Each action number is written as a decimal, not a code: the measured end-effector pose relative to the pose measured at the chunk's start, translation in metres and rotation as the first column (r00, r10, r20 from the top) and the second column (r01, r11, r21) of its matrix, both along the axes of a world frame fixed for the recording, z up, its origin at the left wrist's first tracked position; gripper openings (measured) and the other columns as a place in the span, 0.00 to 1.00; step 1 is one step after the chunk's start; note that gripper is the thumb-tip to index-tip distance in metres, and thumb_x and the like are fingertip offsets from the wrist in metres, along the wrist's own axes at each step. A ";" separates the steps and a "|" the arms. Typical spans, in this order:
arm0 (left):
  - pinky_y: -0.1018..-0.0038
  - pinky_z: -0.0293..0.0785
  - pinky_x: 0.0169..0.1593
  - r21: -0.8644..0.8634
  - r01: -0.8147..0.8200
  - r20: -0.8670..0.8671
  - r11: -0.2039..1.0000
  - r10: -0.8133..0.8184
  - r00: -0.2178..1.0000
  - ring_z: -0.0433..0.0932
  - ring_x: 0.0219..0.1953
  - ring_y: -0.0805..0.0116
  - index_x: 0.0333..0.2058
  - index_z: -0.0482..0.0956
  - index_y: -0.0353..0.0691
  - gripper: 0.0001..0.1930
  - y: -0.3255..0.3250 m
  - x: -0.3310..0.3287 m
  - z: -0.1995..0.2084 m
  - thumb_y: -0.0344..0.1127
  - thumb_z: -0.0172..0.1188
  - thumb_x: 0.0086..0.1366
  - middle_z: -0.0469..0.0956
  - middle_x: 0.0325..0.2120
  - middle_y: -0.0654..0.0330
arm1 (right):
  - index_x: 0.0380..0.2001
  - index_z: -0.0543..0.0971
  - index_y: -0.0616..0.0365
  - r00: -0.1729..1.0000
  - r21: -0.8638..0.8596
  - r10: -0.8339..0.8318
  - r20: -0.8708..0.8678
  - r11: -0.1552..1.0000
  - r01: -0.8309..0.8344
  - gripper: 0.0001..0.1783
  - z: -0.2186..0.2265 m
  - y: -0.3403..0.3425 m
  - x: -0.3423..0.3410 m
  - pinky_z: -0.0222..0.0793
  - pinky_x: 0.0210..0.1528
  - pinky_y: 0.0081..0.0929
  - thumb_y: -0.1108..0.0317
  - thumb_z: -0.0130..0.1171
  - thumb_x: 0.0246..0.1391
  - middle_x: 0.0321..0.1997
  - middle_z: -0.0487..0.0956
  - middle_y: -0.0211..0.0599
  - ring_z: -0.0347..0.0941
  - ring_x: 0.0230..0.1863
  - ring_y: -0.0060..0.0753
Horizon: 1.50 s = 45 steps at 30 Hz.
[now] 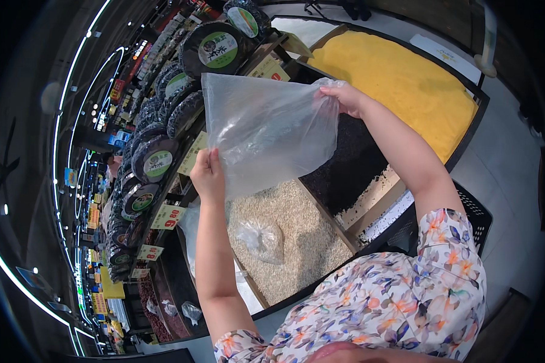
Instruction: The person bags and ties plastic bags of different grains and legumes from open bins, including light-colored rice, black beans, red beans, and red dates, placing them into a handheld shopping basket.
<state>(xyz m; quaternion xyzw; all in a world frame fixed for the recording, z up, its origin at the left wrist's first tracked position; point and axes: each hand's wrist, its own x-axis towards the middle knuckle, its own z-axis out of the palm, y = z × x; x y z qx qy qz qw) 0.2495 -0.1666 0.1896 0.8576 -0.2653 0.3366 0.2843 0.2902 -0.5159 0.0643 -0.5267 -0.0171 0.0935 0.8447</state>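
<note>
A clear plastic bag point(266, 130) is stretched out flat between my two hands, above the grain bins. My left hand point(208, 175) pinches its lower left edge with closed fingers. At the upper right, my right hand point(345, 98) grips the bunched end of the bag. Below it lies a bin of pale grain point(303, 236), with a small knotted plastic bag point(260, 240) resting on the grain. Black grain point(351, 160) fills the bin beside it, partly hidden by the bag and my right forearm.
A wide bin of yellow grain point(399, 85) stands at the far right. Dark round packages with green labels point(218, 51) are stacked along the left, above price cards point(168, 216). Red beans point(157, 308) lie in a bin at lower left. A black plastic crate point(473, 212) is at the right.
</note>
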 end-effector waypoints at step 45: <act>0.81 0.69 0.36 -0.290 0.040 -0.558 0.956 -0.203 0.804 0.73 0.33 0.77 0.34 0.76 0.33 0.10 -0.027 -0.030 -0.011 0.27 0.62 0.51 0.76 0.29 0.63 | 0.33 0.76 0.61 0.960 -0.025 -0.010 0.280 1.000 0.017 0.07 -0.012 0.042 -0.025 0.66 0.26 0.19 0.74 0.53 0.49 0.26 0.75 0.31 0.70 0.25 0.22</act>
